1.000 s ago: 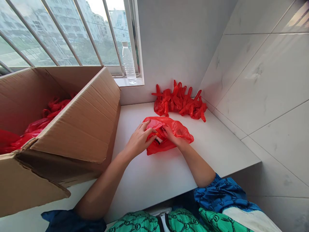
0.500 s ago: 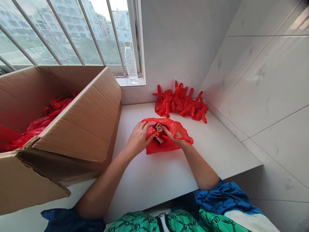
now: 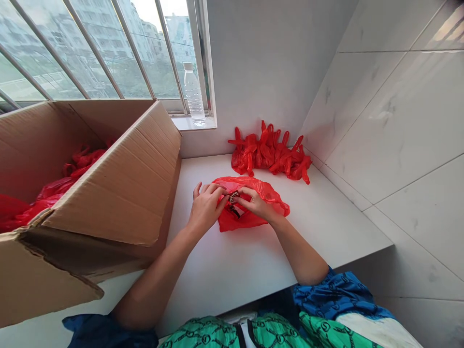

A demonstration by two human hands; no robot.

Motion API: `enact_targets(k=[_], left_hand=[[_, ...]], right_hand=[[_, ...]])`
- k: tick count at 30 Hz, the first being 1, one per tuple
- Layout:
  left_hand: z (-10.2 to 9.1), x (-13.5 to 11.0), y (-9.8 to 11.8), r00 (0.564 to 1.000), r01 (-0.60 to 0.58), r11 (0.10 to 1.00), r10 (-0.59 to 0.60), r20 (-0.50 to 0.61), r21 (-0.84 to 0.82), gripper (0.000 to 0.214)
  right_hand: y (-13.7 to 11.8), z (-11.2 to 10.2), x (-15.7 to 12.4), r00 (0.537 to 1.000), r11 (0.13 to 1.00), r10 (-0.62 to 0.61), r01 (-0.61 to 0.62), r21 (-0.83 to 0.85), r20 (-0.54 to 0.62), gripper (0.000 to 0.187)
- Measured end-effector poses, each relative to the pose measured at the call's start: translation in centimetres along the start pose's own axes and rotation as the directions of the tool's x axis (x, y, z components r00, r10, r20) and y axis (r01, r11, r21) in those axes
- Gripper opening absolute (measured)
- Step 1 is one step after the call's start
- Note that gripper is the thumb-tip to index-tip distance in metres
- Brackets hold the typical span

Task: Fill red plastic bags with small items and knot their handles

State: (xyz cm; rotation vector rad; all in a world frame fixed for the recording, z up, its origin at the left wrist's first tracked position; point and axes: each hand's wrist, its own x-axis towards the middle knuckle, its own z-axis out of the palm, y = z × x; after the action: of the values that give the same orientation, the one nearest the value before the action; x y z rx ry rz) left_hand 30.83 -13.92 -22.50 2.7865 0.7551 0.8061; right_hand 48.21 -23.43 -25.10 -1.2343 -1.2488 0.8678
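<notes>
On the head view now, a small dark packet is pinched at the mouth of the open red bag. From the bag's left, it's gripped by the left hand, nearly closed, thumb to fingertips; from the bag's right, by the right hand, curled likewise. Behind the bag, knotted red bags are bunched.

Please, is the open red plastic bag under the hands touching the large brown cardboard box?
Apart. The head view shows a strip of white tabletop between the red bag and the box.
</notes>
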Motion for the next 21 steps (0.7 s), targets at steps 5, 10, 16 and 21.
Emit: enact_targets(k=[5,10,16,21], left_hand=[[-0.4,0.0,0.3,0.997,0.063,0.991,-0.058,0.04,-0.122,0.027],[-0.6,0.0,0.2,0.982,0.136,0.946,-0.09,0.167,-0.293,0.026],[-1.5,0.3,0.2,0.974,0.126,0.934,-0.053,0.218,-0.335,0.025],[-2.0,0.2,0.1,0.968,0.111,0.944,-0.032,0.249,-0.311,0.025]], right_hand=[[0.8,0.1,0.7,0.994,0.964,0.1,-0.084,0.251,-0.052,0.029],[0.6,-0.2,0.4,0.97,0.895,0.239,-0.199,0.399,-0.052,0.037],[0.2,-0.7,0.0,0.984,0.932,0.179,-0.175,0.318,0.018,0.034],[-0.6,-0.5,-0.1,0.994,0.955,0.107,-0.111,0.276,0.029,0.031]])
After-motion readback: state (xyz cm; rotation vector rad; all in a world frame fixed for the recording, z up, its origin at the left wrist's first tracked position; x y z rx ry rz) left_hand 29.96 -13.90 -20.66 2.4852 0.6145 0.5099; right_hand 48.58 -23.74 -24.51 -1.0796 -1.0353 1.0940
